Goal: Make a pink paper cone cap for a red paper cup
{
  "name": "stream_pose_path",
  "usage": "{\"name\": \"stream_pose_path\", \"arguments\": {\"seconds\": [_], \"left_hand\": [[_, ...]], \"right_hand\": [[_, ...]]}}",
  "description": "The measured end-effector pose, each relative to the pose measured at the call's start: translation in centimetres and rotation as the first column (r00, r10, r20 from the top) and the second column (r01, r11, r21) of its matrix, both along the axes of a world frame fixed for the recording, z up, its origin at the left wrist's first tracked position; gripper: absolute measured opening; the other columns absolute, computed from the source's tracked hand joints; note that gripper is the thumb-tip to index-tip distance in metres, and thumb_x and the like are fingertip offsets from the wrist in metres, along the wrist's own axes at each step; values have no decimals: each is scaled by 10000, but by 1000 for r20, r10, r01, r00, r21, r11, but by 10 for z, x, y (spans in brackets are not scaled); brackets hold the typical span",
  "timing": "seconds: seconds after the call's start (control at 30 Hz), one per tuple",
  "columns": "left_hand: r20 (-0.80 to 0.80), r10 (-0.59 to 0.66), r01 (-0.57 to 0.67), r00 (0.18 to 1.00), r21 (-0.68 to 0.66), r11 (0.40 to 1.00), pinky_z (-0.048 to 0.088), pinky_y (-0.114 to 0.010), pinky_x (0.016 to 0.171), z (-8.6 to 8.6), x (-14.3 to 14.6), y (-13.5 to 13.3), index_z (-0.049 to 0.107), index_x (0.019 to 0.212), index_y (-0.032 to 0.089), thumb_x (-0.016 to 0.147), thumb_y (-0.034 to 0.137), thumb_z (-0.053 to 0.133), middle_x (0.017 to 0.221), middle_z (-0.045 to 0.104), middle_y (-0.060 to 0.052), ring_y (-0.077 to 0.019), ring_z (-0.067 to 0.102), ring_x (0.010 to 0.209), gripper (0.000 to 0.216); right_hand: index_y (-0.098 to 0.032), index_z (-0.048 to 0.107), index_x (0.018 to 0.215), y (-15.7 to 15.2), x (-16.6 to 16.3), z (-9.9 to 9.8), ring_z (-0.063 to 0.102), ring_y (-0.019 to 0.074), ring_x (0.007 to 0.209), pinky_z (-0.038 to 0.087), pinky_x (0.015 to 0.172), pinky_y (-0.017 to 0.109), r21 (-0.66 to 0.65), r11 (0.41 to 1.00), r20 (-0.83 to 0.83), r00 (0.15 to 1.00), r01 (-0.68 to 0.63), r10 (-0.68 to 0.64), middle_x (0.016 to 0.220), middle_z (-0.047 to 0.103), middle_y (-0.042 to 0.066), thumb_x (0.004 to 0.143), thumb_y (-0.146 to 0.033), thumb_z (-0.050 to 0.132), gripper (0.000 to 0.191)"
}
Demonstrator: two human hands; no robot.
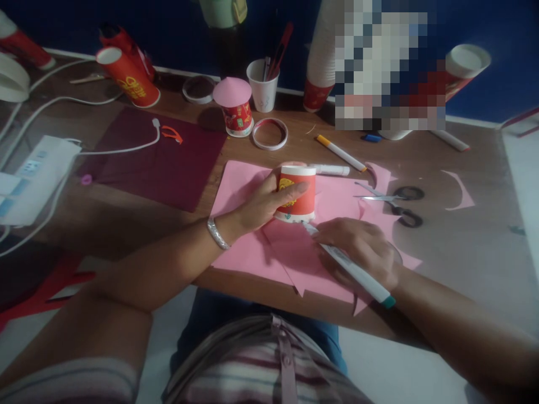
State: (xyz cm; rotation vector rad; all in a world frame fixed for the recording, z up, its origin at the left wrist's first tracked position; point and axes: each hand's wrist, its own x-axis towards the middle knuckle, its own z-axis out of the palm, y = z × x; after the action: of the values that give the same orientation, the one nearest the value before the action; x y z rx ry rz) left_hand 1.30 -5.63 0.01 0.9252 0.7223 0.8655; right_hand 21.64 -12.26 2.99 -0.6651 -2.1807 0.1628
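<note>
My left hand (273,196) is wrapped round a red paper cup (301,193) with a yellow print and white bands at top and bottom. Small drawn marks run along the cup's lower white band. In my right hand (357,249) is a white marker (353,275) with a green end, its tip at the cup's lower edge. Under both hands lie sheets of pink paper (240,247), some of them cut. To the right, black-handled scissors (400,201) rest half open, partly on the pink paper. A capped marker (332,170) lies just behind the cup.
A red cup with a pink cone roof (232,92) stands behind, near paper rings (270,134) and a white pen cup (263,90). A yellow-ended marker (341,152) lies right of these. White cables and a power strip (37,179) are at left. Tall cup stacks stand at the back.
</note>
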Motion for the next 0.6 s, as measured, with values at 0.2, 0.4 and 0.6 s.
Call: {"name": "stream_pose_path", "arguments": {"seconds": [0.2,0.4,0.6], "left_hand": [[-10,-8,8,1000,17,1000,507,-226,691,0,1,1,557,1300,200,800,462,847,1165,664,-63,-147,643,903,635],[-61,24,-19,998,79,997,522,-243,754,-4,2,1,575,1271,200,823,481,825,1121,652,-47,-131,632,896,585],[-126,31,-16,992,118,993,522,-256,767,-4,3,1,540,1299,219,819,548,799,1208,669,-80,-162,652,970,636]], "right_hand": [[-172,648,1060,0,2,-2,779,196,732,648,652,294,-14,1000,27,999,23,-22,853,788,58,890,-70,685,202],[-146,639,1062,0,3,-1,785,212,732,656,654,312,-10,1000,53,999,-2,3,853,788,83,890,-52,679,200],[-172,625,1096,0,3,-2,780,195,740,652,647,305,-12,1000,48,999,18,-17,869,791,62,912,-66,666,216]]}}
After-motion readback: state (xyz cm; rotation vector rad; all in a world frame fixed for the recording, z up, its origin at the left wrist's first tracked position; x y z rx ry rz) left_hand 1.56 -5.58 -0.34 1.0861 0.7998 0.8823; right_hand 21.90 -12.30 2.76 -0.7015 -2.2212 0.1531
